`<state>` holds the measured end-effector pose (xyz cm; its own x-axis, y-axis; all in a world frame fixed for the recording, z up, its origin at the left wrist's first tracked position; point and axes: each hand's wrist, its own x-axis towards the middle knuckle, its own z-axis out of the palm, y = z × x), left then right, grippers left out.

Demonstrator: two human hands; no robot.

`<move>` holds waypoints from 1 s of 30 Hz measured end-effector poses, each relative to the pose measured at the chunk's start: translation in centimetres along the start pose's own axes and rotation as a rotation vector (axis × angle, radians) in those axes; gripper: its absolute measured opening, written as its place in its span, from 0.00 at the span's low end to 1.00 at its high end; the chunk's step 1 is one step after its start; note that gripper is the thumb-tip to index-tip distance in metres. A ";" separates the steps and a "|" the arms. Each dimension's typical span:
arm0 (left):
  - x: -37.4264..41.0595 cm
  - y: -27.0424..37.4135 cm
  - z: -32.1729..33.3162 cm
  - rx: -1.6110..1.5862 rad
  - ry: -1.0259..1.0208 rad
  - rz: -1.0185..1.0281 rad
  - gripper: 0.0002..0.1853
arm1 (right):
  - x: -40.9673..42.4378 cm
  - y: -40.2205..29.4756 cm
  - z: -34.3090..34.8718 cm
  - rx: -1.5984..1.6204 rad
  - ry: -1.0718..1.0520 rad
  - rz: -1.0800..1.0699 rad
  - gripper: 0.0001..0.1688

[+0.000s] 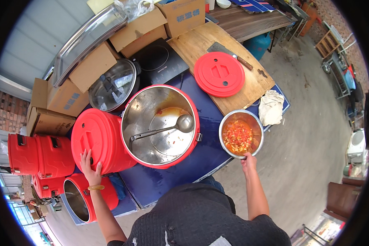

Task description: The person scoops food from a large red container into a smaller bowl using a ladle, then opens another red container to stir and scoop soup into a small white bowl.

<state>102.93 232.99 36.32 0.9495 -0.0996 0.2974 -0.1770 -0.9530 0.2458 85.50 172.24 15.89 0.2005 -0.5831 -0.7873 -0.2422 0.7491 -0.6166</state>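
My left hand (90, 168) lies with spread fingers on the lid of a closed red insulated barrel (95, 138). My right hand (249, 161) grips the near rim of a steel bowl (260, 135) at the table's edge. Chopped red and pale yellow food (237, 136) in reddish liquid partly fills this bowl. Between my hands is an uncovered red insulated barrel (192, 153) with a steel lining. A steel ladle (160, 131) leans inside it, over a little orange-brown liquid at the bottom. A round red lid (219, 74) rests on a wooden board (252, 89).
Behind the barrels stand a black induction cooker (160, 61), a pot with a glass lid (112, 86) and cardboard boxes (138, 30). A cleaver (244, 62) lies partly under the red lid. A pale cloth (270, 107) lies at right. More red barrels (53, 156) stand at left.
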 end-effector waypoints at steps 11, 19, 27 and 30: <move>0.0 0.2 -0.3 0.006 -0.031 -0.028 0.33 | 0.7 -8.4 7.7 -0.248 -0.157 -0.101 0.07; 0.1 0.5 -0.3 -0.016 -0.041 -0.062 0.33 | 4.9 -10.1 17.4 -0.166 -0.270 -0.082 0.10; 0.2 0.5 -0.3 -0.040 -0.031 -0.083 0.34 | 5.5 -8.9 28.0 -0.014 -0.389 -0.119 0.16; 0.3 1.1 -0.5 -0.029 -0.034 -0.100 0.34 | 6.0 -7.9 28.9 0.005 -0.348 -0.105 0.18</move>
<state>102.86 232.09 37.08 0.9709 -0.0149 0.2389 -0.0883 -0.9499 0.2997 116.01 171.93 16.32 0.5355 -0.5160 -0.6686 -0.1983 0.6927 -0.6934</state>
